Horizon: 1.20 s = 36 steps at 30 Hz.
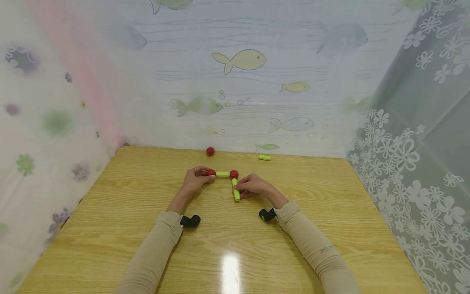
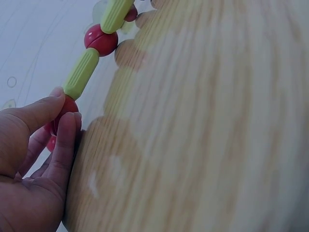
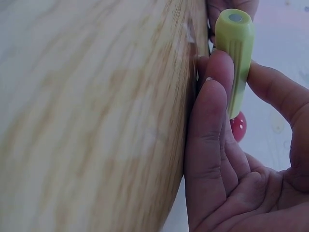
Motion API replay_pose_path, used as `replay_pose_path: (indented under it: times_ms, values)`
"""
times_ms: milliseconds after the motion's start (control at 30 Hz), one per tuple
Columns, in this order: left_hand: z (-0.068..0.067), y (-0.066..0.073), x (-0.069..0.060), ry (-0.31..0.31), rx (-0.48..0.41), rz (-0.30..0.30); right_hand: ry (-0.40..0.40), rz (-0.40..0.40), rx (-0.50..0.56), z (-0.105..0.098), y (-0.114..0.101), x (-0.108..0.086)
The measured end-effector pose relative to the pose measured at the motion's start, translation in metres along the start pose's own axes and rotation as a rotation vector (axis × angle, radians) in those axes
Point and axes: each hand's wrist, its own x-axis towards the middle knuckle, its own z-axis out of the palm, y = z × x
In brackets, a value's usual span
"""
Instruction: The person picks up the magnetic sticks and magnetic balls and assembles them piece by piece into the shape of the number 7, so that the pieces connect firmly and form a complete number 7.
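Between thumb and fingers, my left hand (image 1: 193, 180) pinches a red ball (image 1: 211, 172). A yellow-green ribbed stick (image 1: 222, 174) runs from it to a second red ball (image 1: 233, 174), end to end in a row. My right hand (image 1: 256, 185) pinches another yellow-green stick (image 1: 236, 194), which points toward the person. Its far end touches the second ball, making a corner with the row. In the right wrist view this stick (image 3: 235, 53) shows a round grey disc in its near end. The left wrist view shows the second ball (image 2: 101, 40) joining both sticks.
Near the back edge of the wooden table (image 1: 227, 232) lie a loose red ball (image 1: 210, 151) and, farther right, a loose yellow-green stick (image 1: 265, 157). Patterned curtains (image 1: 242, 90) hang behind and on both sides. Each wrist wears a black camera (image 1: 191, 221).
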Motion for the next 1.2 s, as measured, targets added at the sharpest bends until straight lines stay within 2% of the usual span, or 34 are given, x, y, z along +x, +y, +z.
replay_pose_path:
  times_ms: [833,1200]
  values:
    - [0.0003,-0.0015,0.0016,0.001,0.001,-0.014,0.018,-0.026,0.021,0.0023,-0.0002,-0.0012]
    - [-0.0007,0.0004,0.0001,0.003,0.021,0.003,0.022,-0.028,0.033,0.0016,-0.0004,-0.0023]
